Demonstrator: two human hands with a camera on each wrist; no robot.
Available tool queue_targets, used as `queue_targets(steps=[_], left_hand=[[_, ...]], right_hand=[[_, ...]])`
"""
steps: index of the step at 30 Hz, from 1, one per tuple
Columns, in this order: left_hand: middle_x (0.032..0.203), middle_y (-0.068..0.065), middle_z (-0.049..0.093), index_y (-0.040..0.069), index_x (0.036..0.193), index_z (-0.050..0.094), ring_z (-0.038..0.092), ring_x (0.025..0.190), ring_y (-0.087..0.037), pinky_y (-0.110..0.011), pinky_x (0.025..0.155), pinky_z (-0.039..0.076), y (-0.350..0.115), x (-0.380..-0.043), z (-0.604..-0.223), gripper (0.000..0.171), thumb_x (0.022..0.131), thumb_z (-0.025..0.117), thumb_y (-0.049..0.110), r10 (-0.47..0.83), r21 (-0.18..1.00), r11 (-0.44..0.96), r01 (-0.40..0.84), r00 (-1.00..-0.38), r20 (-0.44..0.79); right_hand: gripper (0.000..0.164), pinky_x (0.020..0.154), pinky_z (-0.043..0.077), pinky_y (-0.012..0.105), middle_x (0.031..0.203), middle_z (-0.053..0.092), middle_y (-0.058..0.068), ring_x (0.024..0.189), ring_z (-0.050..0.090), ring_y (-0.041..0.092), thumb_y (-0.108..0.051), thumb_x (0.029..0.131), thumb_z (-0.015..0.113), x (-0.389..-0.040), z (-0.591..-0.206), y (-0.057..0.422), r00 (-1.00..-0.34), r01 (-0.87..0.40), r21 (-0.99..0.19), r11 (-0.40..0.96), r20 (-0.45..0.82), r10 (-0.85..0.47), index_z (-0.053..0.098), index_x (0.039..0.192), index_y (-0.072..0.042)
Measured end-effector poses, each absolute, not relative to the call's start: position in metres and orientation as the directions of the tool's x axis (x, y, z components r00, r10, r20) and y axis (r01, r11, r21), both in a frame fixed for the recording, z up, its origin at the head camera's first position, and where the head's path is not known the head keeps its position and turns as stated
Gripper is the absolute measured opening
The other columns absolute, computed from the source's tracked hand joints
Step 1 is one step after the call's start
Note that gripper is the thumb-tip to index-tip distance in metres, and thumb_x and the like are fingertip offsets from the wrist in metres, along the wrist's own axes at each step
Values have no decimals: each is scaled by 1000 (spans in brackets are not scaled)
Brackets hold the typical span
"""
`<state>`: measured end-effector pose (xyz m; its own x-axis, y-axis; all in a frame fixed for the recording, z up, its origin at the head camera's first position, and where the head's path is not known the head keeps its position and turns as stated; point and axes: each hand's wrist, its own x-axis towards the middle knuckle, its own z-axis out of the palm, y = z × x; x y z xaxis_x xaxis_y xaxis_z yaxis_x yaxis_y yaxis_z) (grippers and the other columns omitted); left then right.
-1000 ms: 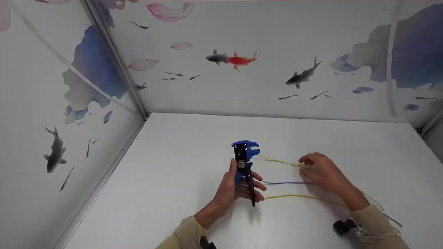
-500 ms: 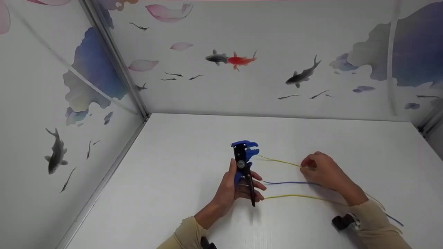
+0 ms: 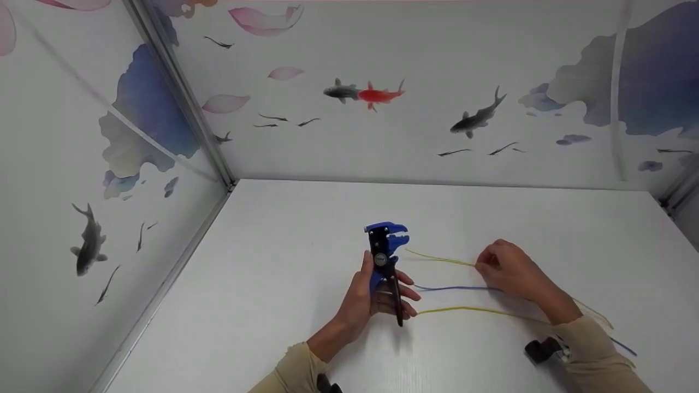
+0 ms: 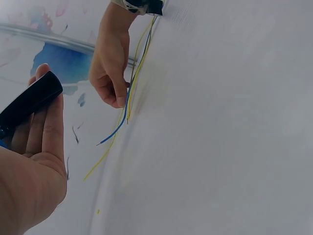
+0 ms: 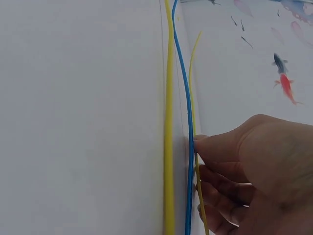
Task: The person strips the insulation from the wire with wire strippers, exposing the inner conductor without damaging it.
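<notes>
My left hand (image 3: 355, 305) holds a blue and black wire stripper (image 3: 380, 256) upright, thumb along one side and fingers stretched behind the black handle. The tool's jaws face right, apart, with nothing between them. With thumb and fingertips my right hand (image 3: 505, 273) pinches the farthest yellow wire (image 3: 437, 257); its free end points left, just short of the stripper. Nearer lie a blue wire (image 3: 453, 287) and a second yellow wire (image 3: 469, 309), their left ends close to the left fingertips. In the left wrist view, the blue wire (image 4: 122, 122) shows a small bare tip.
A white tabletop (image 3: 262, 234) lies beneath everything. Printed panels (image 3: 398, 147) with fish and petals rise at the back and left. A tiny yellow bit (image 4: 98, 211) lies near the far edge in the left wrist view. Both wrists carry black cameras (image 3: 540, 350).
The right fingers have closed on the far yellow wire, and its free end has dipped slightly toward me, away from the tool's jaws. The left hand and stripper have stayed still.
</notes>
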<state>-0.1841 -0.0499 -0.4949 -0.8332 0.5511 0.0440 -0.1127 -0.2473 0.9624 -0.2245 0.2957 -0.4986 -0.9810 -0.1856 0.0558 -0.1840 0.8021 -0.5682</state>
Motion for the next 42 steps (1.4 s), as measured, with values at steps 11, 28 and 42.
queue_targets(steps=[11, 28, 42], left_hand=[[108, -14, 83, 0, 127, 68, 84, 83, -23, -44, 82, 68, -49, -183, -494, 93, 112, 8, 70, 555, 966, -236, -104, -831, 46], [107, -13, 83, 1, 126, 68, 83, 81, -22, -44, 82, 69, -50, -182, -494, 92, 112, 9, 70, 554, 969, -226, -101, -831, 42], [106, -14, 83, -1, 127, 68, 83, 81, -22, -45, 82, 68, -51, -183, -493, 93, 113, 7, 68, 549, 973, -217, -80, -834, 54]], right_hand=[[17, 75, 51, 22, 108, 65, 13, 95, 59, 23, -17, 113, 58, -226, -489, 314, -972, -229, -612, 757, 193, -138, 61, 121, -2], [11, 68, 39, 24, 95, 59, 3, 82, 48, 16, -3, 102, 74, -218, -465, 304, -796, -457, -501, 735, 599, -86, 73, 113, -5], [18, 61, 36, 21, 85, 55, -9, 70, 44, 13, -2, 97, 80, -201, -468, 283, -766, -562, -486, 669, 611, -200, 81, 109, -15]])
